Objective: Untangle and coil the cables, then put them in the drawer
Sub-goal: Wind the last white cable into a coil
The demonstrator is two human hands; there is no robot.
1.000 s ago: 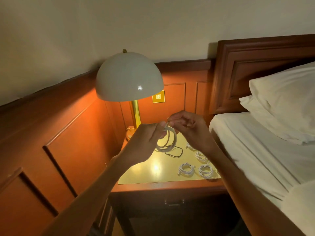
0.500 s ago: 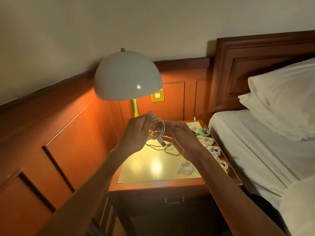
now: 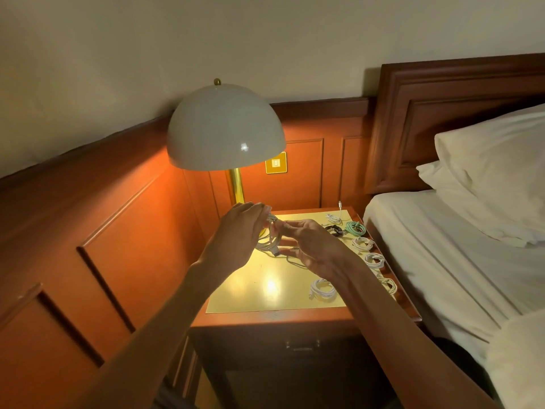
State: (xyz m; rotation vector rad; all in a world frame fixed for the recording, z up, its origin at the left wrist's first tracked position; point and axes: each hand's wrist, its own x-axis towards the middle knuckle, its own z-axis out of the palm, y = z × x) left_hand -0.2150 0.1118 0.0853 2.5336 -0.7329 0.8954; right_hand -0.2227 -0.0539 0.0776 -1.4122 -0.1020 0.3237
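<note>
Above the nightstand (image 3: 274, 315) my left hand (image 3: 236, 234) and my right hand (image 3: 312, 246) together hold a looped grey-white cable (image 3: 269, 242). The left fingers pinch the top of the coil; the right fingers hold its lower side near the plug, and the tail trails onto the tabletop. Several coiled cables lie on the top: a white one (image 3: 322, 288) near the front, white ones (image 3: 374, 259) along the right edge, a green one (image 3: 355, 227) and a black one (image 3: 334, 230) at the back. The drawer (image 3: 302, 345) below is closed.
A white dome lamp (image 3: 225, 128) on a brass stem stands at the back left of the nightstand, just behind my hands. Wood panelling lines the left and back walls. A bed with white sheets (image 3: 448, 261) and pillows borders the nightstand's right side.
Both hands with the coil have dropped lower and moved back toward the lamp stem. The right hand shifted from the coil's top to its lower side near the plug.
</note>
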